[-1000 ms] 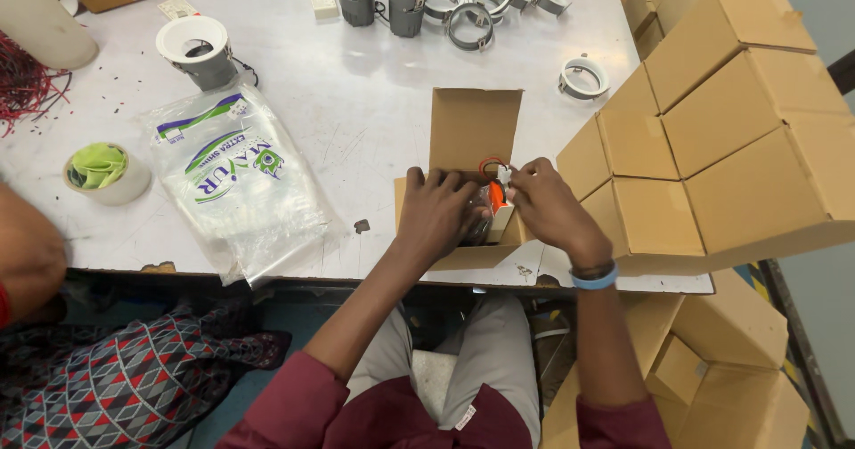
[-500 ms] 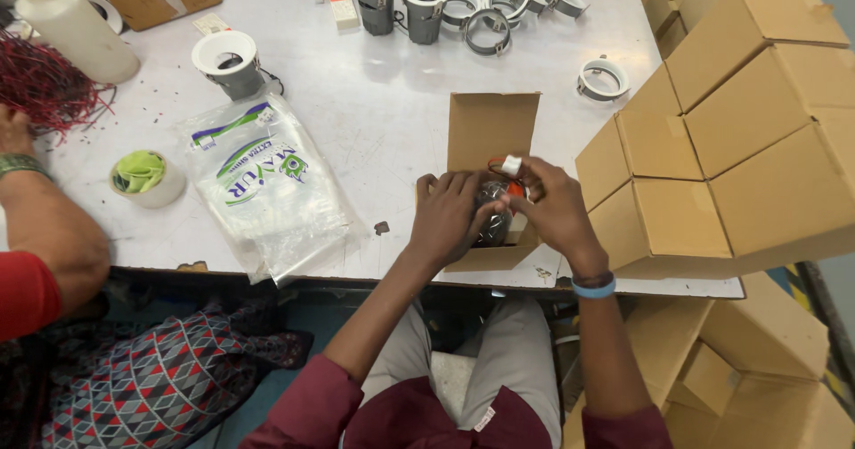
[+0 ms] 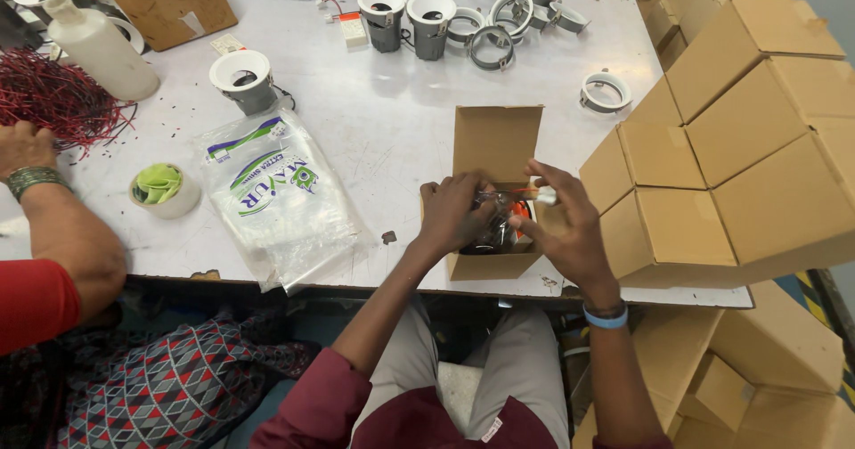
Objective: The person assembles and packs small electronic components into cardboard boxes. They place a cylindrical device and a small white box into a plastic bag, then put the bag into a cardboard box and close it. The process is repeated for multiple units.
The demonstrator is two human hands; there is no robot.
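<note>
On the white worktable (image 3: 392,137), an open cardboard box (image 3: 495,146) sits under both hands. Left hand (image 3: 456,213) and right hand (image 3: 563,226) fingers clamp a bagged fitting (image 3: 499,226), mostly hidden between them.

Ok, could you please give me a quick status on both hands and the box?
Left hand and right hand both on a plastic-wrapped part. Part sits in the open small carton at table edge. Stacked cartons close on the right.
</note>
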